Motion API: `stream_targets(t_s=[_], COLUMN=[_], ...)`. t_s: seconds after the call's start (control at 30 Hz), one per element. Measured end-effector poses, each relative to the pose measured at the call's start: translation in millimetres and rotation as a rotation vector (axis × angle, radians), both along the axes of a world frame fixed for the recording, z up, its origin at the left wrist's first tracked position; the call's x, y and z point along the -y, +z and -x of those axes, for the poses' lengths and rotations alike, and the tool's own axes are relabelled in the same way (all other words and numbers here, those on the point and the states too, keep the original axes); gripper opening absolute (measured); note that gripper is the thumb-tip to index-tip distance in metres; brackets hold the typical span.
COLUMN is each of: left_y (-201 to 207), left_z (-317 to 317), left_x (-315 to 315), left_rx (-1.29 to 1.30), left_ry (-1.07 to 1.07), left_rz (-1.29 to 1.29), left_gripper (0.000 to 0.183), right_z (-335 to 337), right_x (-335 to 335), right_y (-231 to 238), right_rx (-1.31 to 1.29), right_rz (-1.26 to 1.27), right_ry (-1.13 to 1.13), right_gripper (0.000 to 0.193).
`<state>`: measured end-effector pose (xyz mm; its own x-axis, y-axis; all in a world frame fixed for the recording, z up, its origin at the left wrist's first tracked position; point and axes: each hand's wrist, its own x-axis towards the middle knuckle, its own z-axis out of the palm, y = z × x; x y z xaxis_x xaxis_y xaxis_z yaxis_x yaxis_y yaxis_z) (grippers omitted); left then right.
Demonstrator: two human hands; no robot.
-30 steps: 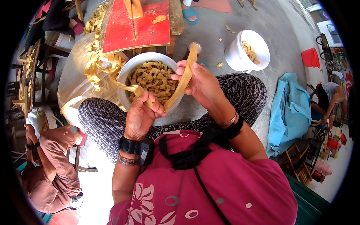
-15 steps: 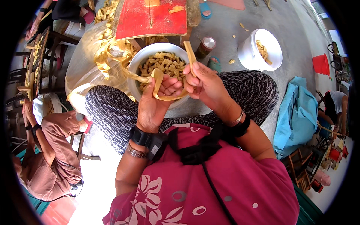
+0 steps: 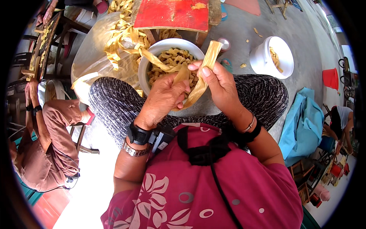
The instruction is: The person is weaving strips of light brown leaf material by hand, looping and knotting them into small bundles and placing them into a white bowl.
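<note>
Both hands clamped on one pale leaf strip (image 3: 202, 82) over the lap bowl (image 3: 152, 57), left hand (image 3: 164, 97) pinching, right hand (image 3: 219, 82) gripping; bowl well filled, loose strips (image 3: 122, 34) left.

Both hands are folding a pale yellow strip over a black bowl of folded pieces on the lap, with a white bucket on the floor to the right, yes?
Not quite: the bowl is white, not black, as the head view shows. The rest holds: the left hand and right hand fold a pale yellow strip over it, and a white bucket stands on the floor to the right.
</note>
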<state>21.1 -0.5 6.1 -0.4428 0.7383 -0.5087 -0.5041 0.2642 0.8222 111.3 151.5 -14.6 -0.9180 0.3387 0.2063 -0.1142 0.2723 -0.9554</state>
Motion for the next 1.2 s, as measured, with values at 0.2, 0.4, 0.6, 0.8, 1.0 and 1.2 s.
stream_targets(t_s=[0.2, 0.4, 0.6, 0.8, 1.0, 1.2], left_y=[62, 111, 72, 72, 37, 39], left_z=[41, 70, 71, 81, 106, 91], left_x=[4, 8, 15, 22, 29, 32], left_rx=[-0.796, -1.962, -1.785, -1.707, -0.920, -0.615], left_ry=[-0.313, -0.383, -0.001, -0.332, -0.005, 0.062], left_rz=[-0.010, -0.124, -0.237, 0.037, -0.318, -0.123], left_gripper=[0.012, 0.012, 0.017, 0.016, 0.025, 0.027], right_z=[36, 78, 106, 126, 119, 119], right_x=[4, -7, -22, -30, -13, -14], right_y=[49, 81, 68, 42, 40, 19], right_rx=[-0.012, -0.152, -0.075, -0.019, -0.073, -0.303], right_rz=[0.032, 0.103, -0.002, 0.020, 0.111, 0.089], right_ry=[0.134, 0.388, 0.802, 1.004, 0.697, 0.770], right_gripper=[0.022, 0.020, 0.023, 0.025, 0.026, 0.023])
